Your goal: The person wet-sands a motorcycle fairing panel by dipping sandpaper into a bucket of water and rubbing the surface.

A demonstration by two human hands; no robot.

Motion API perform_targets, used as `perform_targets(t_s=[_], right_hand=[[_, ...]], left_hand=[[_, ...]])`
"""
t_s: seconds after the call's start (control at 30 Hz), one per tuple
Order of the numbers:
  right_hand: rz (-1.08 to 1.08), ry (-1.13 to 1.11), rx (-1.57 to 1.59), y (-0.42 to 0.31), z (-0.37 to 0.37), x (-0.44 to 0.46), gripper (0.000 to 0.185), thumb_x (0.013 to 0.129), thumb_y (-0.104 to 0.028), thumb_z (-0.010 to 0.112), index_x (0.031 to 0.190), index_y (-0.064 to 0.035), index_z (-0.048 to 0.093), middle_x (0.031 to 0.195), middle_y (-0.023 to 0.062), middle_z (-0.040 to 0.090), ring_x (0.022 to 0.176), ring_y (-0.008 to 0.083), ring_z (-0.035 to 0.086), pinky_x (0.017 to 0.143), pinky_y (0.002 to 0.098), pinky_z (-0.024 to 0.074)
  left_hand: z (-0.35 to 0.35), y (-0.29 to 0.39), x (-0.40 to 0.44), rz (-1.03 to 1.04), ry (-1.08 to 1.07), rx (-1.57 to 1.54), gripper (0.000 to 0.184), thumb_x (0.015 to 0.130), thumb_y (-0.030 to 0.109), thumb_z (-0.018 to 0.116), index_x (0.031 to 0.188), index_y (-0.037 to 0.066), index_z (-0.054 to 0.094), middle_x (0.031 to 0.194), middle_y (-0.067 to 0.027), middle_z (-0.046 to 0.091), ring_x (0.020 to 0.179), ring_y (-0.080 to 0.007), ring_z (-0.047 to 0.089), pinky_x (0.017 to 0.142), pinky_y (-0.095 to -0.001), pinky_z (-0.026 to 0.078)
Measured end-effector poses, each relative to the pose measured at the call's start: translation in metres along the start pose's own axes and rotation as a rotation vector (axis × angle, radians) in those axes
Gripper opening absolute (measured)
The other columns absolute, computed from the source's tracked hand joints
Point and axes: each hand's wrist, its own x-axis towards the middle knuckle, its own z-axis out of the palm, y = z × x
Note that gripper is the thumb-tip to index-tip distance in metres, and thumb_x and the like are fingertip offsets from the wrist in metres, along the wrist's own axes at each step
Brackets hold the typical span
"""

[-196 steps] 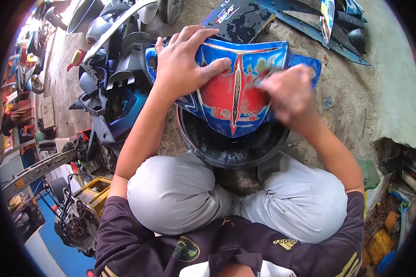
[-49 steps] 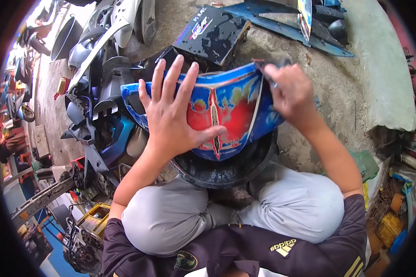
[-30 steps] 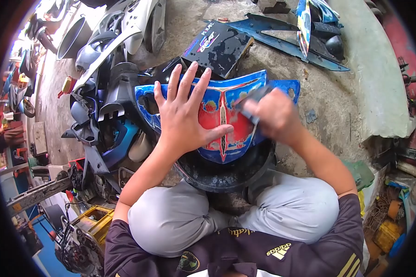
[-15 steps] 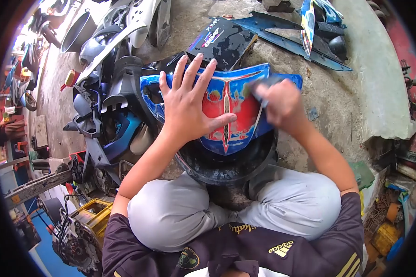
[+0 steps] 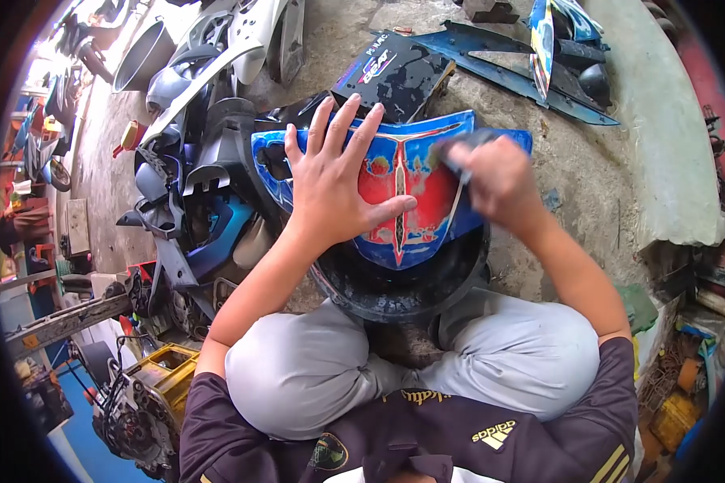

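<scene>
Leftward, floor pile: dark and silver vehicle body parts (image 5: 217, 153) heaped on the far left; a yellow crate (image 5: 177, 372) nearer, both apart from the work.
Left hand (image 5: 330, 181): spread flat on the left half of the panel, fingers fanned toward the far edge, thumb crossing the centre strip. Grasps nothing; how hard it presses, cannot tell.
Blue-and-red panel (image 5: 431, 205): between the two hands, in front of the knees, lying over a black basin (image 5: 395, 304).
Worn areas: red on both sides of the centre strip (image 5: 400, 193); olive and pale patches toward the far side; far edge rubbed pale and red along a line.
Blue left: near tip, side wings, and broken patches round the red. Surface looks partway worn, by my judgement; the part under the left hand is hidden.
Right hand (image 5: 499, 181): curled closed about a dark pad (image 5: 477, 138), at the panel's right half. Blurred, so exact contact is unclear.
Far side, right of the hands: long blue fairing piece (image 5: 532, 84) on the concrete, apart from the panel.
</scene>
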Motion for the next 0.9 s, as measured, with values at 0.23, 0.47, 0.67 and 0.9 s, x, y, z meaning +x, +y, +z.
perform_targets(t_s=[0.23,0.47,0.67,0.9], right_hand=[[-0.124,-0.065,-0.030,-0.016,0.002,0.005,0.036,0.084,-0.002,0.073,0.120,-0.0031,0.073,0.082,0.0087,0.067,0.076,0.0268,0.068,0.076,0.0433,0.0507],[-0.176,-0.133,-0.005,-0.022,0.000,0.004,0.036,0.086,-0.001,0.073,0.122,-0.0025,0.073,0.082,0.0082,0.067,0.075,0.0279,0.067,0.071,0.0437,0.0490],[-0.120,-0.038,-0.063,-0.023,0.004,0.012,0.037,0.087,-0.007,0.072,0.123,-0.0057,0.072,0.077,0.0048,0.060,0.073,0.0246,0.066,0.074,0.0413,0.0492],[-0.081,0.017,-0.064,-0.012,0.007,0.009,0.037,0.086,-0.004,0.072,0.123,-0.0022,0.072,0.077,0.0062,0.062,0.071,0.0260,0.064,0.073,0.0414,0.0485]], left_hand=[[0.001,0.002,-0.001,-0.001,0.006,-0.004,0.118,0.073,0.086,0.079,0.168,0.022,0.048,0.172,-0.0135,0.043,0.163,-0.0416,0.031,0.122,-0.0787,0.016],[0.002,0.002,-0.004,0.001,0.016,-0.008,0.118,0.072,0.084,0.080,0.167,0.022,0.049,0.171,-0.0132,0.045,0.163,-0.0409,0.031,0.123,-0.0774,0.015],[0.004,0.003,-0.007,-0.009,0.029,-0.015,0.113,0.075,0.081,0.081,0.167,0.022,0.050,0.171,-0.0132,0.045,0.163,-0.0406,0.032,0.123,-0.0765,0.014],[0.004,0.004,-0.010,-0.014,0.034,0.005,0.109,0.078,0.080,0.080,0.166,0.022,0.051,0.170,-0.0127,0.045,0.162,-0.0404,0.032,0.123,-0.0755,0.015]])
